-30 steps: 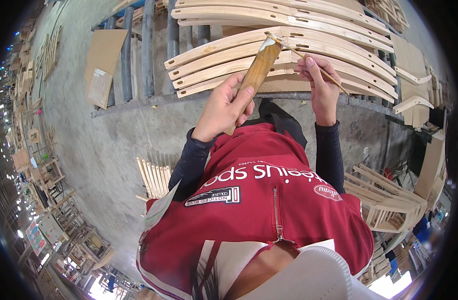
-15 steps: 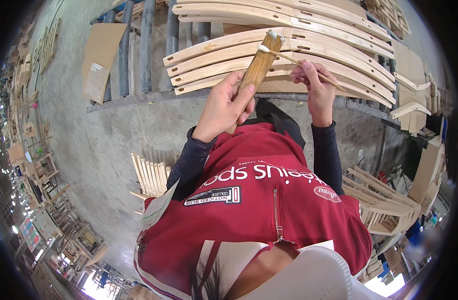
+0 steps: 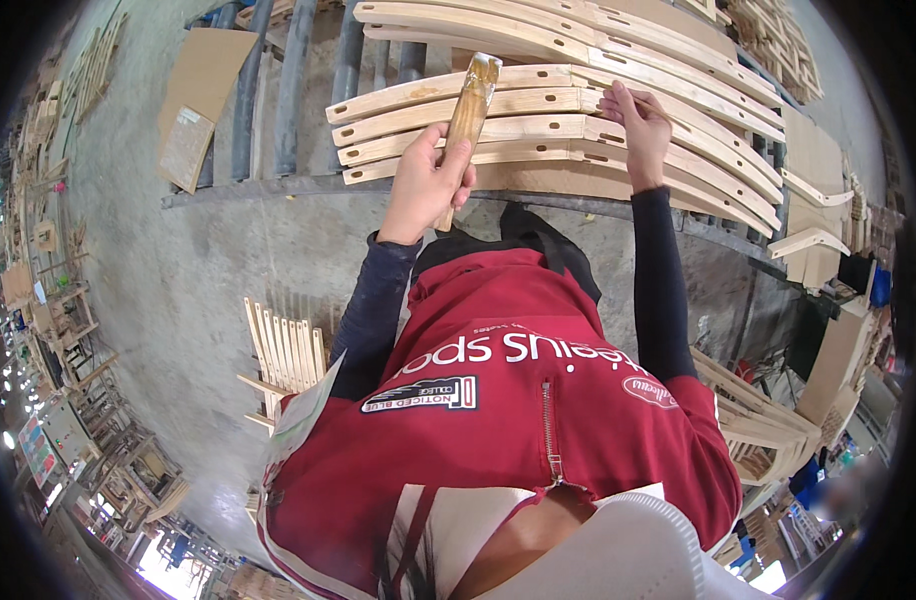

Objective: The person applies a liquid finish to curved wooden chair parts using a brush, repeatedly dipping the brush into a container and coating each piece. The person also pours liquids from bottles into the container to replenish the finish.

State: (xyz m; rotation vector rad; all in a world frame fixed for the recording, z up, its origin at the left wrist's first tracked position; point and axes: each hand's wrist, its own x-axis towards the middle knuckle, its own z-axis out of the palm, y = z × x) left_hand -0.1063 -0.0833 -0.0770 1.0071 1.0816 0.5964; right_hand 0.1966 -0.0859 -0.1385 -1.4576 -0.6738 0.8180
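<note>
My left hand is wrapped round a flat brown wooden strip, held upright above the near group of slats. Its far end is smeared with a whitish, wet-looking substance. My right hand pinches a thin wooden stick over the same group. The stick's far tip lies at the middle of the top slat of that group; whether it touches the wood or goes into a slot, I cannot tell. Several pale curved wooden slats with oval slots lie side by side under both hands.
The slats rest on cardboard over a roller conveyor. A brown board lies on the rollers to the left. Small curved wooden pieces sit at the right end. Wooden frames stand on the floor at left and right.
My left hand has moved left with the strip. The stick has come away from the strip's end, and my right hand has carried it up and slightly right over the slats.
</note>
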